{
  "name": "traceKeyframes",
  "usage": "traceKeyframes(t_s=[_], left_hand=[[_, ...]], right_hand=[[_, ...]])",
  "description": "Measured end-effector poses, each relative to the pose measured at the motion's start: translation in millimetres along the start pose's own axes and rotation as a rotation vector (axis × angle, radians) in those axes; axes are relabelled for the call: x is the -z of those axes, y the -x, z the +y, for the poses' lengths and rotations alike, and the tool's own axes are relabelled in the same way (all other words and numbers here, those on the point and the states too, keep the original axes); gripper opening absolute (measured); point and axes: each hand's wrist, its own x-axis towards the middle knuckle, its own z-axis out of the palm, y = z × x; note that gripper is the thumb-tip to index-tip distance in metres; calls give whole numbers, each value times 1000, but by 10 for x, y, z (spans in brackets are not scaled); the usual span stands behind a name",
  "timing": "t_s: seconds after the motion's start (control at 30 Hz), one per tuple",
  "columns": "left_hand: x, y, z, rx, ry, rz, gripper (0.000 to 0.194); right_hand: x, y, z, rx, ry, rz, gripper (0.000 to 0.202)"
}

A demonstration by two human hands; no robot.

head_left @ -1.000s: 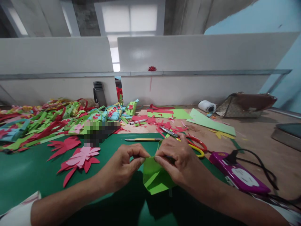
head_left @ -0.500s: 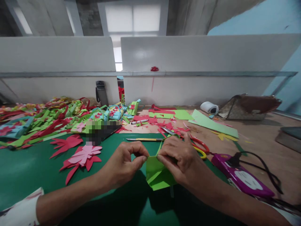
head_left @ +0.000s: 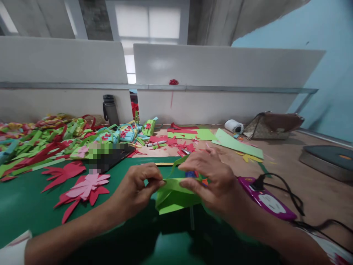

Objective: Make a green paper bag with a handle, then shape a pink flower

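Your left hand (head_left: 135,189) pinches the near-left corner of the folded green paper (head_left: 173,197) between thumb and forefinger; grip narrow, closed on the paper's upper edge. Your right hand (head_left: 213,180) lies over the paper's right side, fingers curled onto the top fold, thumb pressing from below; grip closed on the same sheet. The paper sits between the two hands, at 3 o'clock from the left grip and at 9 o'clock from the right, held just above the green mat (head_left: 33,206) on the bench (head_left: 303,176).

At 9 o'clock from the left hand, a pink-and-red paper flower (head_left: 84,187) lies flat on the mat. At 10 o'clock, a heap of coloured paper strips (head_left: 49,138). At 3 o'clock from the right hand, a purple power strip (head_left: 266,198) with a black cable plugged in. At 12 o'clock, a marker (head_left: 156,143) among red scraps. At 1 o'clock, a roll of tape (head_left: 234,126) beside a brown bag (head_left: 273,125).
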Motion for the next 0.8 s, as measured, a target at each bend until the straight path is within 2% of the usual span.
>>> traceKeyframes(t_s=[0.07,0.17,0.27,0.37,0.57,0.73,0.8], left_hand=[[65,-1,-29,70,42,3,22],[142,1,-73,175,106,-20,22],[170,4,-113,257,176,-60,23],[178,5,-134,293,240,-66,25],[184,1,-187,340,307,-146,25],[151,-1,-185,399,229,-214,22],[143,-14,-133,379,165,-148,17]], right_hand=[[114,-34,50,-101,-66,36,7],[203,-61,107,-260,-165,-61,7],[186,-52,129,-317,-243,-167,11],[142,-31,131,-324,-292,-202,21],[34,19,118,-363,-309,-142,36],[-110,86,125,-288,-274,-17,20],[-147,104,135,-264,-269,-1,19]])
